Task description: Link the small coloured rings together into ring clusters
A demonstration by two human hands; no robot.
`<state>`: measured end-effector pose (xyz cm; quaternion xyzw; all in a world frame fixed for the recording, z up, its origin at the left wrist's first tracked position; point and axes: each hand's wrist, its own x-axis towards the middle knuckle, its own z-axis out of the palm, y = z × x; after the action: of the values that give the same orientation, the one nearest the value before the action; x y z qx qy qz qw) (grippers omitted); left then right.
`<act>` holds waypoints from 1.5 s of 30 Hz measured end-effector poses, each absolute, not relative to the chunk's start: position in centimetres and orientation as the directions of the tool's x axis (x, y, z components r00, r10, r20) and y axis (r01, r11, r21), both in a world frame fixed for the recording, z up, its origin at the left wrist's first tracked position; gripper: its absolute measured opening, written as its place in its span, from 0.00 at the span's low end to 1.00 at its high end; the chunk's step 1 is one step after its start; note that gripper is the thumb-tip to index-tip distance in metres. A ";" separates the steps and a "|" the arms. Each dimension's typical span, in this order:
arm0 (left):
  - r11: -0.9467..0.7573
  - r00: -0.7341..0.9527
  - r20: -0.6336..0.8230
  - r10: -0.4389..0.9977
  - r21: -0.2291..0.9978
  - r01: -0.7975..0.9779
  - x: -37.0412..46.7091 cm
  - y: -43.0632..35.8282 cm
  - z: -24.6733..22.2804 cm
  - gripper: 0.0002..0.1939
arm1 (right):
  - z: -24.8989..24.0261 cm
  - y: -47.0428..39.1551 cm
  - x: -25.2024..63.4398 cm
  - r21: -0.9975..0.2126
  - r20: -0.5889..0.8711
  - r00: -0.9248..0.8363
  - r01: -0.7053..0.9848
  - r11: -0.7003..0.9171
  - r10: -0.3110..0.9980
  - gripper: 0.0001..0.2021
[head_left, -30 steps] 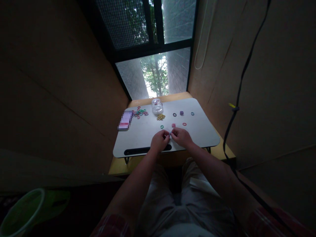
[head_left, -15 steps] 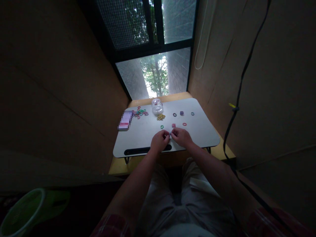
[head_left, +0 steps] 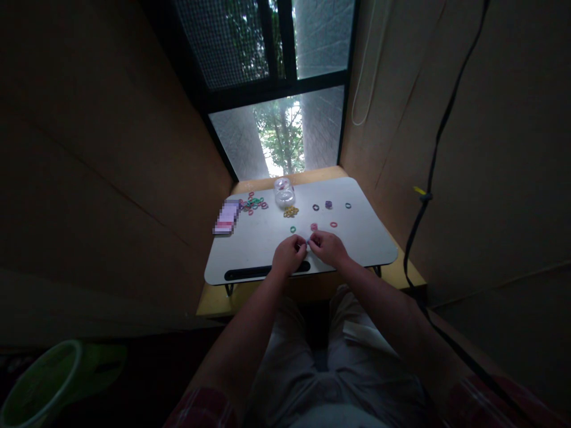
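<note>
My left hand [head_left: 289,254] and my right hand [head_left: 329,247] meet over the front of a white lap desk [head_left: 366,238], fingertips pinched close together. Between them shows a tiny bluish-purple bit [head_left: 307,241], too small to name; my fingers cover most of it. Just beyond the fingertips lie a green hair tie [head_left: 292,229], a pink bundle of hair ties [head_left: 314,227] and a red hair tie [head_left: 333,224]. Farther back are a dark hair tie [head_left: 316,207], a purple bundle [head_left: 329,204] and a teal hair tie [head_left: 348,205].
A clear plastic jar [head_left: 284,193] stands at the back, with a yellow pile of ties [head_left: 291,211] before it. Mixed coloured ties [head_left: 253,204] lie at the back left beside a blurred phone [head_left: 226,217]. A black cable [head_left: 435,154] hangs at the right.
</note>
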<state>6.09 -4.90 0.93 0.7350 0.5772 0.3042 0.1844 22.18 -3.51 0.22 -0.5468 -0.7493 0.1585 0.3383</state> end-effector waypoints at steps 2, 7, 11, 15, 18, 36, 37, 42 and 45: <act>-0.264 0.147 0.234 0.961 0.622 0.737 6.1 -4.9 0.9 0.05 | 0.2 -3.5 22.2 -0.606 0.329 -0.172 0.716 0.347 0.929 0.07; -0.280 0.152 0.248 0.957 0.634 0.721 6.1 -4.8 0.8 0.05 | 0.1 -3.5 22.2 -0.598 0.330 -0.169 0.724 0.344 0.929 0.07; -0.286 0.152 0.257 0.954 0.637 0.716 6.1 -4.8 0.7 0.05 | 0.2 -3.5 22.1 -0.594 0.331 -0.169 0.727 0.344 0.928 0.07; -0.277 0.145 0.251 0.957 0.642 0.715 6.1 -4.9 0.8 0.06 | 0.4 -3.6 22.1 -0.581 0.332 -0.174 0.737 0.346 0.927 0.07; -0.266 0.139 0.240 0.961 0.654 0.708 6.1 -5.0 1.0 0.07 | 0.3 -3.5 22.1 -0.569 0.337 -0.172 0.746 0.346 0.926 0.07; -0.274 0.144 0.248 0.958 0.642 0.717 6.1 -4.9 0.9 0.07 | 0.2 -3.5 22.1 -0.580 0.334 -0.175 0.736 0.348 0.926 0.07; -0.271 0.141 0.247 0.959 0.641 0.718 6.1 -4.9 0.9 0.07 | 0.2 -3.5 22.1 -0.583 0.330 -0.175 0.735 0.346 0.928 0.07; -0.257 0.132 0.237 0.962 0.640 0.724 6.1 -4.9 0.8 0.08 | 0.3 -3.5 22.2 -0.592 0.326 -0.180 0.727 0.349 0.928 0.07; -0.261 0.136 0.238 0.962 0.638 0.725 6.1 -4.8 0.7 0.08 | 0.4 -3.6 22.1 -0.588 0.331 -0.178 0.729 0.350 0.927 0.08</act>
<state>6.10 -4.83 0.72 0.7296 0.5778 0.3131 0.1890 22.15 -3.56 0.36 -0.5499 -0.7528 0.1502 0.3292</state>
